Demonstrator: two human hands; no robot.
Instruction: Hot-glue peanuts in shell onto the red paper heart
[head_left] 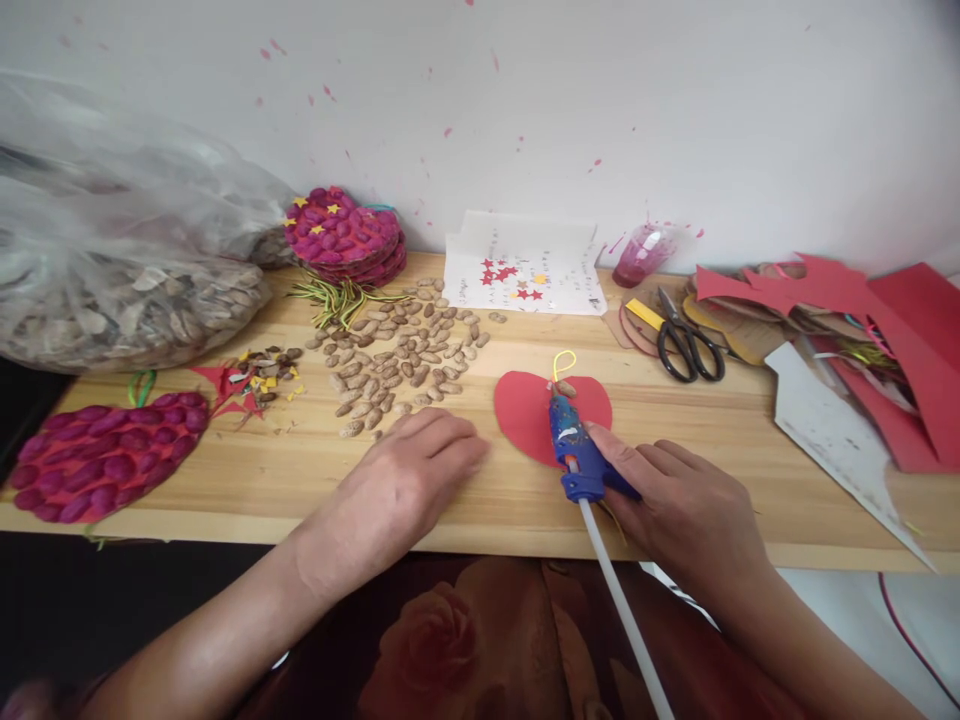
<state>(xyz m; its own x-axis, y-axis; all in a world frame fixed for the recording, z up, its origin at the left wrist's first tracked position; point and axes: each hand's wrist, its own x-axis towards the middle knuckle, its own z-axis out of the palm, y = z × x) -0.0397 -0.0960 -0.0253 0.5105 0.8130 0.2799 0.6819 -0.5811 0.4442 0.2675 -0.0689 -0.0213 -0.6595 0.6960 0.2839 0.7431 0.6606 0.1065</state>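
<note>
Two bare hands, head view: both low over a wooden worktop (724, 415), well apart.
Right hand: the right hand (690, 500) has its grip closed round the handle of a blue glue gun (574, 450).
Left hand: the left hand (409, 475) is just below the loose peanuts (390, 365), fingers bent and together; cannot tell whether its grip has hold of anything.
Glue gun: nozzle pointing away from the person, over the red card shape; a long white glue stick (622, 620) runs out of its back end.
Red card shape: the red card shape (517, 415) lies flat between the hands, with a yellow loop (564, 362) at its top edge and one peanut (566, 388) beside the nozzle.
Left side: a purple-studded shape (112, 455) near the front edge; a clear bag (112, 300) of shells behind it.
Back: a stack of studded shapes (349, 235), then white paper (465, 270) bearing small stars (500, 272), then a stained cup (643, 255).
Right side: black-handled scissors (686, 345) near red card scraps (900, 330).
</note>
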